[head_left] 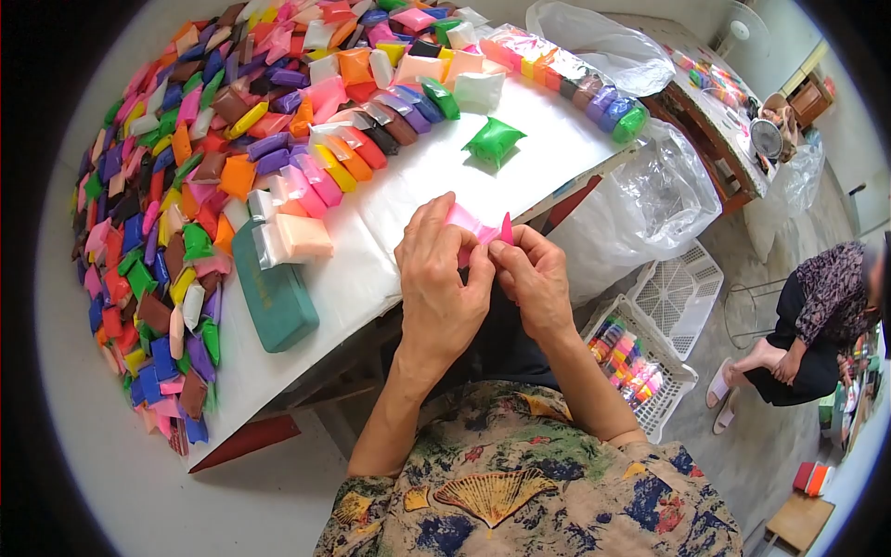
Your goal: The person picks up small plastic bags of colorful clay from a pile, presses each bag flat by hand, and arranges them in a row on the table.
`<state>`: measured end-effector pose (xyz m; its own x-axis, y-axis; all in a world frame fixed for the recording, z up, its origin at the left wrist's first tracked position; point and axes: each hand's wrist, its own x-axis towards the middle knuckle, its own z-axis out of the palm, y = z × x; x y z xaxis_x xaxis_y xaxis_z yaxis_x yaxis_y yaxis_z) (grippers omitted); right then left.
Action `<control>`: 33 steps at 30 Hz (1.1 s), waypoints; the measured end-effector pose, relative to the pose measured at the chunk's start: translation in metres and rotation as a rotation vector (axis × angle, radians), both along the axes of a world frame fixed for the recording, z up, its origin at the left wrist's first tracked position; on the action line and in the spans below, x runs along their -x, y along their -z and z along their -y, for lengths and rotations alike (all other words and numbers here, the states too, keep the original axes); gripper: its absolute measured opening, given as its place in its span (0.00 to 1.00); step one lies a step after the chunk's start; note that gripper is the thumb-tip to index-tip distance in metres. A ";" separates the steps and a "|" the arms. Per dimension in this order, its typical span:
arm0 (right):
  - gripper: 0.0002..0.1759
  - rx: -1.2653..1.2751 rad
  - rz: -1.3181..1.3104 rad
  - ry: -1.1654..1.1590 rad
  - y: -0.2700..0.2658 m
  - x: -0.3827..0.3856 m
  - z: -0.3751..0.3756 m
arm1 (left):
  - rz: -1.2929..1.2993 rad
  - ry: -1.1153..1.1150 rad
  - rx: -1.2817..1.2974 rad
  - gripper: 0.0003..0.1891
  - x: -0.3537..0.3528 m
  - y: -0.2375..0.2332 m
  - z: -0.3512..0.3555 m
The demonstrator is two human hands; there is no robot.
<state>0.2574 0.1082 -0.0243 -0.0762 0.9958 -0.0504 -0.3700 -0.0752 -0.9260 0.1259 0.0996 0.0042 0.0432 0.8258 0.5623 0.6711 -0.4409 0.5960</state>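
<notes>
Close in front of my body, above the table's near edge, my left hand (pixel 438 274) and my right hand (pixel 534 283) are pinched together on a small pink packet (pixel 471 223) that looks like soft modelling clay in thin film. My fingers hide its lower part. Just beyond them a green packet (pixel 494 142) lies by itself on the white sheet. Left of my left hand, a row of packets in several colours runs along the sheet, with a pale peach packet (pixel 304 238) at its near end. That end leans on a teal case (pixel 272 297).
A big heap of coloured packets (pixel 186 186) covers the table's left and far side. A clear bag of rolled packets (pixel 566 79) lies at the far right. Plastic bags (pixel 640 195) hang beside the table, above white baskets (pixel 682 292). Another person (pixel 817 316) sits at right.
</notes>
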 end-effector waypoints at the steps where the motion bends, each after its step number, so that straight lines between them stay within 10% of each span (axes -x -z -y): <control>1: 0.08 0.005 -0.001 0.007 0.000 0.000 0.000 | 0.002 -0.012 0.012 0.05 -0.001 -0.001 0.000; 33: 0.08 -0.033 0.042 0.003 0.000 0.002 0.000 | -0.083 -0.049 -0.076 0.04 -0.006 0.006 0.002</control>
